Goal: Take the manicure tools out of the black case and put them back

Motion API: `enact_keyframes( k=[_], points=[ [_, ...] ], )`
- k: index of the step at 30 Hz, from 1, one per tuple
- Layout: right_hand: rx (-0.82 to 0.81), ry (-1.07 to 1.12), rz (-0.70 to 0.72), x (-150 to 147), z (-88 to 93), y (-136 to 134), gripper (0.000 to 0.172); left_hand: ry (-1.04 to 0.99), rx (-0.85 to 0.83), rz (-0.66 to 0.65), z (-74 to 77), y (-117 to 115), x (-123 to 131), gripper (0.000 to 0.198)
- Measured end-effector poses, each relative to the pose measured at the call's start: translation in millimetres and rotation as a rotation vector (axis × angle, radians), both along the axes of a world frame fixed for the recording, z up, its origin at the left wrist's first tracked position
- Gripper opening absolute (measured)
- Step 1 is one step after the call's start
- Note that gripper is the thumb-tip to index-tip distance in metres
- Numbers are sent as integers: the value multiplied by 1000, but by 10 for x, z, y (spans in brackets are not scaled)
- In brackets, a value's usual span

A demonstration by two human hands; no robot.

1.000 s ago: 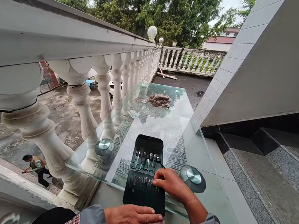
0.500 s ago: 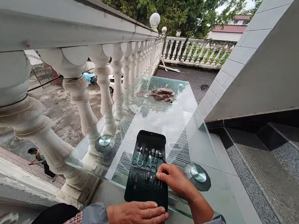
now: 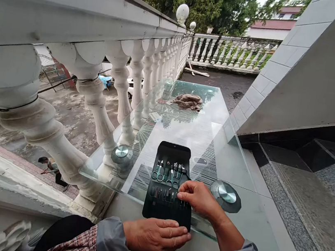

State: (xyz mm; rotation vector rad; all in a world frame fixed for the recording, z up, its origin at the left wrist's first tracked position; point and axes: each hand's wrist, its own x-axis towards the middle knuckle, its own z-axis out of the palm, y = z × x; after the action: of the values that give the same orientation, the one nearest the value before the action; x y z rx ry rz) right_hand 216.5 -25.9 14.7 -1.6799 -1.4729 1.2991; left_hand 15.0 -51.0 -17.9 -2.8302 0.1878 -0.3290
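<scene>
An unfolded black manicure set case (image 3: pixel 166 213) lies at the near edge of the glass table (image 3: pixel 242 181). Its upper row holds small scissors (image 3: pixel 157 174), a second pair of scissors (image 3: pixel 172 180) and nail clippers; several slim metal tools (image 3: pixel 160 194) sit in the lower row. My left hand (image 3: pixel 156 236) rests along the case's near edge, fingers stretched out. Over the right end of the lower row, my right hand (image 3: pixel 196 197) has thumb and forefinger pinched together. Whatever is between those fingertips is too small and covered to name.
A crumpled brown cloth (image 3: pixel 188 102) lies at the table's far end. White balusters (image 3: pixel 89 93) run along the left, and stone steps (image 3: pixel 300 177) rise on the right. Through the railing, a person (image 3: pixel 53 172) is visible on the ground below.
The view has shifted slightly, so the scene sits a little further right. Both hands keep nearly the same place on the case, with the right fingers still pinched at the lower row.
</scene>
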Motion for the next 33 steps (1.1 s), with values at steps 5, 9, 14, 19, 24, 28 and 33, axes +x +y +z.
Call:
enact_keyframes(
  k=[5,9,14,19,24,28,33],
  points=[
    [-56,49,-13,-18,19,-23,12,-6,43,-44,-40,19,-15,39],
    [-18,54,38,-3,12,-28,12,18,49,-54,-53,30,-21,38],
    [-50,74,37,-5,18,-22,12,8,21,-48,-68,29,-24,36],
    [-58,83,10,-25,62,1,12,-18,-23,-7,-48,27,-24,36],
    [-33,70,3,-33,90,28,9,9,-48,40,4,12,-5,38],
    [46,51,30,-30,83,54,7,9,-19,55,6,-2,4,39],
    [87,127,-12,-9,63,126,10,4,-7,57,20,-3,8,38]
  ],
)
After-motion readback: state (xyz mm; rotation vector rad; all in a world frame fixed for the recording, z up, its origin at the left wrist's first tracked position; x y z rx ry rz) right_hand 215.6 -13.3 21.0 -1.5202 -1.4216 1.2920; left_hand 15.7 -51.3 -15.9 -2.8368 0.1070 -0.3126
